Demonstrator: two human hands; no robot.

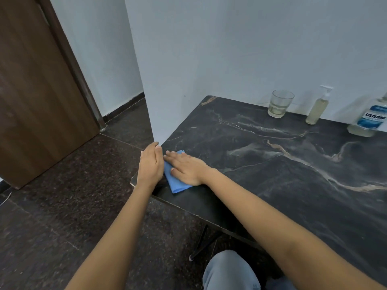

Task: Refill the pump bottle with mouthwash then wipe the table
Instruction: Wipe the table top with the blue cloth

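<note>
The blue cloth (173,183) lies folded at the near-left corner of the surface (272,174), at about 8 o'clock from the surface's middle. The right hand (186,167) lies flat on it, palm down, fingers straight. This open, pressing contact spreads load over the cloth and suits sliding rather than lifting. The left hand (150,162) stands edge-on at 9 o'clock from the cloth, just off the surface edge, with fingers straight and holding nothing. Its position suggests a stop or a catch for whatever the cloth pushes over the edge. The pump bottle (317,107) stands upright at 2 o'clock from the cloth, well apart from it and close to the wall (209,49). Its pump head is fitted and pale liquid shows inside, so the refill step is judged complete and the wipe step in hand. A glass (279,103) stands at the pump bottle's 9 o'clock and the mouthwash bottle (370,120) at its 3 o'clock. All three line the far edge, which keeps them out of the stroke path. Strokes toward 2 o'clock call for care, since a long pass could tip these vessels.
</note>
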